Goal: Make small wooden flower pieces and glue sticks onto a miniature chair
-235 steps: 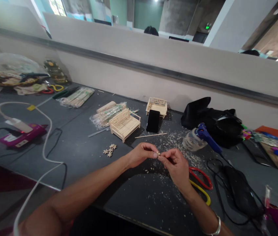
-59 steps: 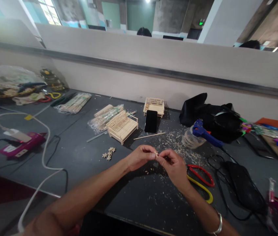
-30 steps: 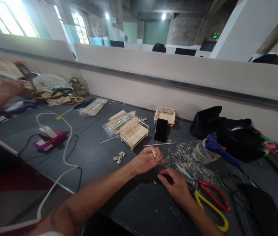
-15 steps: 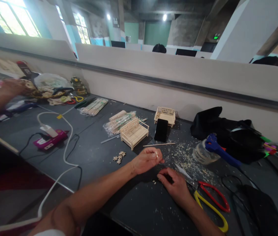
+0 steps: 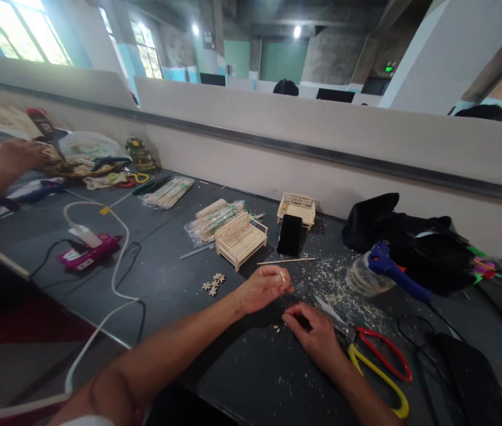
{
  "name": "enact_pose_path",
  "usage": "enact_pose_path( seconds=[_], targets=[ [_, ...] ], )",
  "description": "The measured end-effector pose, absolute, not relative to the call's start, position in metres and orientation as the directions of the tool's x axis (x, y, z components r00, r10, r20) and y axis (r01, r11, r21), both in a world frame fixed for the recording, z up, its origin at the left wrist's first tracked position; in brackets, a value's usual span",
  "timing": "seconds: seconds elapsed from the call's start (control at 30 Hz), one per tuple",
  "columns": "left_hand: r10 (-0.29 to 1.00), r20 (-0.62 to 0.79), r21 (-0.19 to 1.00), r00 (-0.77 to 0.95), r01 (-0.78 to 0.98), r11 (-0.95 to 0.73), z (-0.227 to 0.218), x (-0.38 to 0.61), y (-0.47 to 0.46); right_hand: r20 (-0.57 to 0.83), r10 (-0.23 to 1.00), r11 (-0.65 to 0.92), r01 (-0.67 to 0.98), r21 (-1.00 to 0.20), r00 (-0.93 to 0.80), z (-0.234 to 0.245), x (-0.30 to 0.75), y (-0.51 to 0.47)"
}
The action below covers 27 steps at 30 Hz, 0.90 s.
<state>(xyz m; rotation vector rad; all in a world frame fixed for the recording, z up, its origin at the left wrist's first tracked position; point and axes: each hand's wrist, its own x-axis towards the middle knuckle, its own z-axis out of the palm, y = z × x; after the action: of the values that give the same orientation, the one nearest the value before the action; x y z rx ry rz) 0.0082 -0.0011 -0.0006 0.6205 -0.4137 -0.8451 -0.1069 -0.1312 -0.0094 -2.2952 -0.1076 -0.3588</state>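
Left hand [image 5: 262, 289] pinched shut on tiny wood piece [image 5: 282, 276], just above worktop [image 5: 166, 278]. Light, brittle; hold by its edges. Right hand [image 5: 315, 331] curled, fingertips on worktop beside scissors [image 5: 379, 361]; possibly pinching a chip, can't tell.

A long dark counter [image 5: 153, 266] stands against a low pale wall [image 5: 277, 142]. Big bright windows [image 5: 20, 35] shine at the left. Round ceiling lights [image 5: 296, 31] glow above a green wall [image 5: 277, 59].
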Motion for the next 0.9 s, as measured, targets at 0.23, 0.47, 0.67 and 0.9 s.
enact_pose_path(
  seconds=[0.23,0.47,0.67,0.9],
  targets=[
    [-0.771,0.053,0.649,0.635,0.564,0.510,-0.0053,0.0116,-0.0024,0.287,-0.028,-0.673,0.194,-0.714,0.958,-0.0096,-0.1059,-0.1310],
    [-0.737,0.017,0.623,0.676,0.569,0.536,0.0000,0.0124,-0.0026,0.349,-0.066,-0.676,0.215,-0.705,0.935,-0.0080,-0.1066,-0.1299],
    [-0.766,-0.048,0.623,0.641,0.619,0.479,-0.0028,0.0089,-0.0048,0.430,-0.277,-0.658,0.157,-0.736,0.859,-0.0047,-0.1082,-0.1274],
    [-0.832,-0.090,0.641,0.548,0.671,0.372,-0.0072,0.0029,-0.0040,0.505,-0.328,-0.698,0.155,-0.699,0.798,-0.0015,-0.1094,-0.1302]
  ],
)
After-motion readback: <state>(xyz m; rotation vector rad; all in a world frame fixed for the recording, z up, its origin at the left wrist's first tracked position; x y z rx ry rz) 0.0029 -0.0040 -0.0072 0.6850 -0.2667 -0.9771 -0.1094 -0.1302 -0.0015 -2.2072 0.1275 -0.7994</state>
